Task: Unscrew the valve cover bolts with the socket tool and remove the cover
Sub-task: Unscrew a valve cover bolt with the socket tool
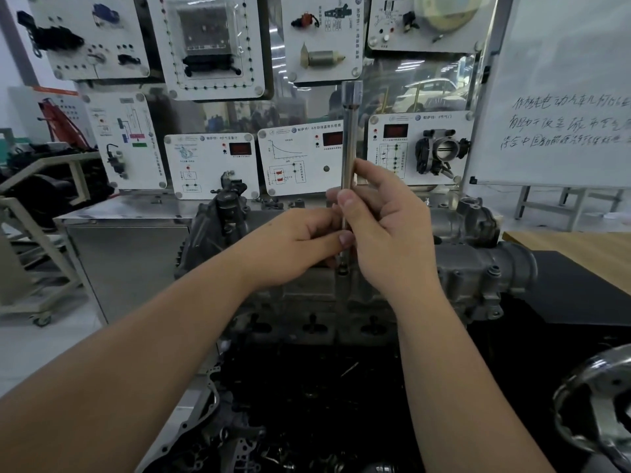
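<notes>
both hands, left hand (300, 244) and right hand (382, 227), clamped the upright socket tool (349, 145) over the valve cover (471, 268), near its far edge.

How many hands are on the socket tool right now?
2. The right hand grips the upright socket tool at mid-shaft; the left hand pinches it lower, near the valve cover.

Two hands (341, 233), one socket tool (349, 148), one valve cover (471, 268), one whiteboard (560, 97)

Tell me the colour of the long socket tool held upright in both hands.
Silver-grey bare metal, the socket tool; clearest in the head view.
</notes>
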The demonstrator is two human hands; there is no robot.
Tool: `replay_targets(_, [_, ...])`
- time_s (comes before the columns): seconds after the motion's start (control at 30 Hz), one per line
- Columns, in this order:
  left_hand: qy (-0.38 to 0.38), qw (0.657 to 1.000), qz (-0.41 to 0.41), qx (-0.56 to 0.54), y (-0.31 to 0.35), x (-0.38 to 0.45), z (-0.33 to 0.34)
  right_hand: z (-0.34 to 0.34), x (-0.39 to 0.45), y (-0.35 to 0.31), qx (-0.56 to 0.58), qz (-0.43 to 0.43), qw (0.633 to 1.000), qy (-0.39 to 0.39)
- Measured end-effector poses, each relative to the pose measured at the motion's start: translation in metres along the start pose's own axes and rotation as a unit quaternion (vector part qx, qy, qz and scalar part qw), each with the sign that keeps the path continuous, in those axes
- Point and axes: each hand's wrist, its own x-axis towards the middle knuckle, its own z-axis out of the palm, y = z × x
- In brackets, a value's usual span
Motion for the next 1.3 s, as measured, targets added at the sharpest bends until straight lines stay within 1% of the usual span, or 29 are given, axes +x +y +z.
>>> replay_targets(0.13, [-0.003, 1.000, 0.003, -0.009, -0.002, 0.001, 0.000, 0.005, 0.000, -0.001, -0.005, -0.011, 1.000, -0.002])
replay_targets(0.3, [0.012, 1.000, 0.023, -0.004, 0.002, 0.000, 0.001, 0.009, -0.001, 0.005, -0.076, -0.033, 0.994, 0.066])
replay_targets(0.4, [0.000, 1.000, 0.010, -0.023, 0.003, 0.000, -0.001, 0.008, -0.001, 0.005, -0.104, -0.031, 0.993, 0.041])
replay_targets(0.5, [-0.008, 0.999, 0.004, -0.039, 0.003, 0.000, -0.001, 0.003, -0.001, 0.005, -0.065, -0.008, 0.998, 0.011])
replay_targets(0.6, [0.006, 1.000, 0.019, -0.008, 0.003, 0.001, 0.001, 0.001, 0.000, 0.003, -0.048, -0.010, 0.999, -0.007])
replay_targets(0.7, [0.034, 0.999, 0.035, 0.026, 0.005, 0.000, 0.004, 0.002, -0.001, 0.000, -0.074, -0.032, 0.996, 0.029])
replay_targets(0.77, [0.044, 0.998, 0.034, 0.020, 0.004, 0.000, 0.006, 0.002, -0.001, 0.001, -0.107, -0.046, 0.992, 0.055])
replay_targets(0.87, [0.022, 0.999, 0.023, 0.007, 0.003, -0.001, 0.003, 0.002, -0.002, 0.000, -0.135, -0.051, 0.989, 0.039])
replay_targets(0.97, [0.007, 1.000, 0.014, 0.000, 0.006, -0.003, 0.000, 0.002, -0.001, -0.001, -0.093, -0.041, 0.995, 0.024])
replay_targets(1.03, [0.009, 1.000, 0.019, 0.012, 0.005, -0.003, 0.001, 0.000, -0.001, 0.000, -0.056, -0.026, 0.998, 0.012])
replay_targets(1.13, [0.029, 0.999, 0.030, 0.025, 0.005, -0.002, 0.002, -0.001, 0.000, -0.001, -0.075, -0.034, 0.997, -0.011])
replay_targets(1.2, [0.038, 0.998, 0.026, 0.032, 0.005, -0.003, 0.002, 0.002, -0.001, -0.004, -0.085, -0.044, 0.995, -0.005])
replay_targets(1.3, [0.034, 0.999, 0.027, 0.031, 0.006, -0.004, 0.002, 0.005, -0.001, -0.001, -0.109, -0.051, 0.992, 0.038])
